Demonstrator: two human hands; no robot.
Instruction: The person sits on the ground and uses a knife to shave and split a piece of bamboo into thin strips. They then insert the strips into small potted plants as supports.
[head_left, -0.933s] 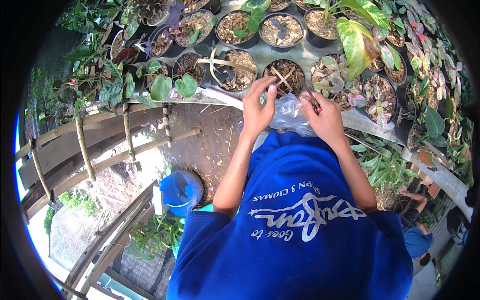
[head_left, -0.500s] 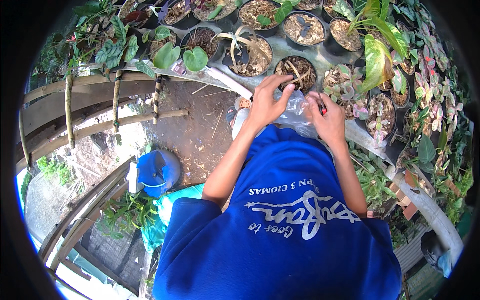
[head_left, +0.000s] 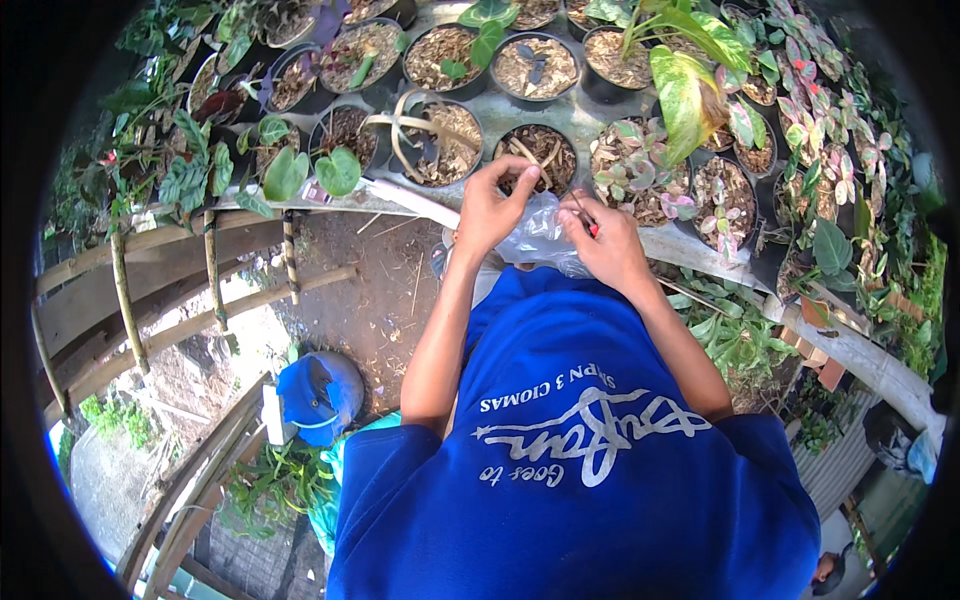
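My left hand (head_left: 490, 207) reaches to the near rim of a black pot (head_left: 557, 190) of wood chips, thumb and fingers curved and a little apart. Pale, flat strips (head_left: 543, 152) cross over the chips just beyond its fingertips; whether it touches them is unclear. My right hand (head_left: 610, 245) is closed on a small tool (head_left: 594, 230) with a red part and a thin dark shaft, mostly hidden in the fingers. Between the hands, against my blue shirt, a crumpled clear plastic bag (head_left: 535, 232) hangs at the bench edge.
Several potted plants crowd the grey bench (head_left: 665, 240), including a variegated leaf (head_left: 690, 105) at right. A pot with arched strips (head_left: 450, 145) stands left of my hands. Bamboo railing (head_left: 215, 270) and a blue bucket (head_left: 325, 395) are at left; another person (head_left: 828, 570) shows at lower right.
The view has shifted, so the pots and both hands appear further left. My left hand's fingers look more bent than before. The right hand keeps its hold on the small tool.
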